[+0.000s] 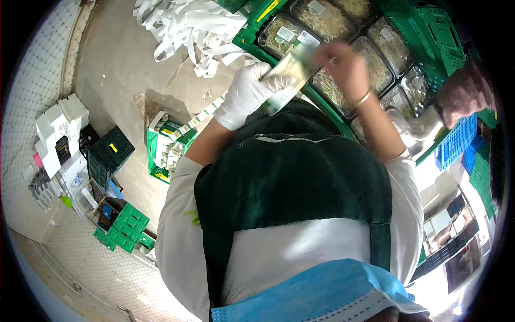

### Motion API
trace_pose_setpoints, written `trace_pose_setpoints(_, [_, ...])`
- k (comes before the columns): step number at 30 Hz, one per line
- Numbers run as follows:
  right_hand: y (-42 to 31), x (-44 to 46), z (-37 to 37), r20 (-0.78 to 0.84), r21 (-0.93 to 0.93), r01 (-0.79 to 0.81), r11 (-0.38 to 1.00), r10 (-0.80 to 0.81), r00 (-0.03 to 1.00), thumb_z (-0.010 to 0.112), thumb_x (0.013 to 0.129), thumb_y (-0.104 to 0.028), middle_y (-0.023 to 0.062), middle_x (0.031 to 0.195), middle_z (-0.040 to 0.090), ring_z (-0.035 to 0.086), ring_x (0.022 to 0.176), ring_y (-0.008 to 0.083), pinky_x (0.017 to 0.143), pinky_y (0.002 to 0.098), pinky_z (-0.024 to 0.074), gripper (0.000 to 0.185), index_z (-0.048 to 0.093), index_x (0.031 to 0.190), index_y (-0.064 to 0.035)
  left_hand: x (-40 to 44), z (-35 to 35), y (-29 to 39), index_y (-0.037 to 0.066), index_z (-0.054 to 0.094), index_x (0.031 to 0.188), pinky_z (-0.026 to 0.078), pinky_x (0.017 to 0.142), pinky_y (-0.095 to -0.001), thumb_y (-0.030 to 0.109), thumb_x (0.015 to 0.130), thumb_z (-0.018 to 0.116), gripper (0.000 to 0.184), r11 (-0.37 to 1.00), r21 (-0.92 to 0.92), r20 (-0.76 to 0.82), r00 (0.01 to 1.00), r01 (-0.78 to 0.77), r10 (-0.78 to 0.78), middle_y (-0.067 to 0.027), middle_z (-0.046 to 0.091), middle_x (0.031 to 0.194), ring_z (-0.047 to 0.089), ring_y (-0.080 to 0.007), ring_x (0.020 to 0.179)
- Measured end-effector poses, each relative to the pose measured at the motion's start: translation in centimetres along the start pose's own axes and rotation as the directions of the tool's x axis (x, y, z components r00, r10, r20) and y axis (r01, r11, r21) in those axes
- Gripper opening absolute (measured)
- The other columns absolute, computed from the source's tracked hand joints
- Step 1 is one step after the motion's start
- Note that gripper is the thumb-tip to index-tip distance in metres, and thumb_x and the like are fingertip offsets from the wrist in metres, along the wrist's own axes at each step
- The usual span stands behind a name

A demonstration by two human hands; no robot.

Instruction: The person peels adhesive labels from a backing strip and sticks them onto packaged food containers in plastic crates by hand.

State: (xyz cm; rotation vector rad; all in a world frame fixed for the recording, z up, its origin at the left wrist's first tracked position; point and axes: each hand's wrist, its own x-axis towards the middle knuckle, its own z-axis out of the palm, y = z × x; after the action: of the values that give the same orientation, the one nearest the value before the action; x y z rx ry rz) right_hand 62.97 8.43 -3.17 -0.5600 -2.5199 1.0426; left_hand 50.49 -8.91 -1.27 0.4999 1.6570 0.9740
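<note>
My left hand [248, 95], in a white glove, is closed around a strip of printed labels [284, 80], whose green and white held part is blurred. The strip's tail [201, 116] runs down to a small green crate [152, 155] with more labels in it. Beside the strip's upper end is my bare right hand [343, 70], smeared by motion, with a band at the wrist; whether it grips anything does not show. Below both hands, clear-lidded trays of pale sprouts [324, 21] fill a large green crate [252, 38]. Some lids carry white labels.
White backing strips [188, 27] lie heaped on the floor. At the right, another person's purple sleeve [466, 96] and white-gloved hand [416, 129] reach the crate's edge. Black crates [110, 153], green crates [126, 228] and white boxes [61, 126] stand at the left.
</note>
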Motion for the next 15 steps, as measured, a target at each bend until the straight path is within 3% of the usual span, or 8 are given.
trace_pose_setpoints(2, [5.3, 3.1, -1.3, -0.034, -0.203, -0.217, 0.955, 0.214, 0.976, 0.058, 0.074, -0.026, 0.0115, 0.078, 0.061, 0.059, 0.069, 0.0275, 0.059, 0.0357, 0.0479, 0.021, 0.059, 0.084, -0.0083, 0.2, -0.9, -0.8, -0.002, 0.058, 0.088, 0.043, 0.052, -0.0211, 0.011, 0.078, 0.058, 0.016, 0.997, -0.076, -0.027, 1.0, 0.011, -0.013, -0.0063, 0.059, 0.074, 0.054, -0.0079, 0.059])
trace_pose_setpoints(5, [14.6, 4.5, 2.6, 0.01, -0.486, -0.12, 0.866, 0.142, 0.99, 0.058, 0.072, -0.026, 0.017, 0.091, 0.055, 0.053, 0.086, 0.0324, 0.07, 0.0402, 0.0449, 0.037, 0.046, 0.101, -0.0054, 0.3, -2.5, -2.6, -0.004, 0.056, 0.095, 0.047, 0.061, -0.0198, 0.0, 0.078, 0.053, 0.018, 0.954, -0.3, -0.097, 0.995, -0.012, -0.018, -0.0082, 0.061, 0.082, 0.058, -0.01, 0.069])
trace_pose_setpoints(8, [19.0, 3.7, 7.0, -0.113, -0.721, -0.154, 0.675, 0.105, 0.988, 0.054, 0.072, -0.03, 0.0091, 0.089, 0.052, 0.053, 0.087, 0.0281, 0.07, 0.0391, 0.0441, 0.035, 0.047, 0.1, -0.0096, 0.1, -3.0, -3.1, -0.003, 0.056, 0.096, 0.047, 0.064, -0.0201, -0.001, 0.077, 0.054, 0.019, 0.966, -0.259, -0.114, 0.992, 0.029, -0.06, -0.0071, 0.061, 0.084, 0.058, -0.0098, 0.072])
trace_pose_setpoints(9, [19.0, 3.5, 6.8, -0.066, -0.74, -0.165, 0.652, 0.175, 0.982, 0.053, 0.073, -0.036, 0.0105, 0.101, 0.05, 0.05, 0.094, 0.029, 0.076, 0.0396, 0.0415, 0.045, 0.043, 0.11, -0.0111, 0.1, -3.1, -3.0, -0.003, 0.056, 0.096, 0.047, 0.064, -0.0201, -0.001, 0.077, 0.054, 0.019, 0.966, -0.259, -0.12, 0.991, 0.028, -0.061, -0.0071, 0.061, 0.084, 0.058, -0.0098, 0.072])
trace_pose_setpoints(12, [16.7, 3.2, 5.2, -0.243, -0.69, -0.344, 0.638, 0.243, 0.939, 0.053, 0.074, -0.044, 0.012, 0.128, 0.031, 0.039, 0.108, 0.0304, 0.088, 0.0419, 0.0323, 0.067, 0.026, 0.128, -0.0141, -0.3, -3.1, -2.2, -0.002, 0.055, 0.099, 0.045, 0.069, -0.0208, 0.0, 0.078, 0.053, 0.021, 0.949, -0.316, -0.029, 1.0, -0.01, 0.001, -0.0057, 0.059, 0.09, 0.056, -0.0102, 0.079])
trace_pose_setpoints(13, [14.9, 3.0, 4.4, -0.261, -0.704, -0.385, 0.597, 0.286, 0.922, 0.053, 0.075, -0.045, 0.0132, 0.122, 0.039, 0.045, 0.103, 0.0296, 0.084, 0.0405, 0.037, 0.063, 0.031, 0.126, -0.0136, -0.1, -2.7, -1.8, -0.002, 0.054, 0.1, 0.044, 0.071, -0.0209, 0.0, 0.078, 0.053, 0.022, 0.929, -0.364, -0.021, 0.998, -0.068, 0.065, -0.0048, 0.057, 0.092, 0.055, -0.0102, 0.083])
trace_pose_setpoints(14, [12.4, 2.9, 3.1, -0.03, -0.336, -0.426, 0.84, 0.443, 0.896, 0.053, 0.076, -0.043, 0.0141, 0.114, 0.045, 0.049, 0.096, 0.0277, 0.08, 0.0373, 0.0402, 0.058, 0.036, 0.122, -0.0127, 0.1, -2.3, -1.6, -0.001, 0.052, 0.102, 0.043, 0.073, -0.0211, 0.001, 0.079, 0.052, 0.023, 0.902, -0.414, -0.017, 0.992, -0.122, 0.126, -0.0039, 0.056, 0.094, 0.053, -0.0102, 0.086])
trace_pose_setpoints(15, [9.5, 2.3, 2.0, 0.249, 0.101, -0.497, 0.862, 0.462, 0.851, 0.054, 0.077, -0.041, 0.0149, 0.106, 0.052, 0.054, 0.088, 0.0258, 0.076, 0.0342, 0.0434, 0.053, 0.041, 0.119, -0.0118, 0.3, -1.8, -1.5, -0.001, 0.052, 0.102, 0.043, 0.073, -0.0211, 0.001, 0.079, 0.052, 0.023, 0.901, -0.416, -0.015, 0.992, -0.121, 0.126, -0.0039, 0.056, 0.094, 0.053, -0.0102, 0.086])
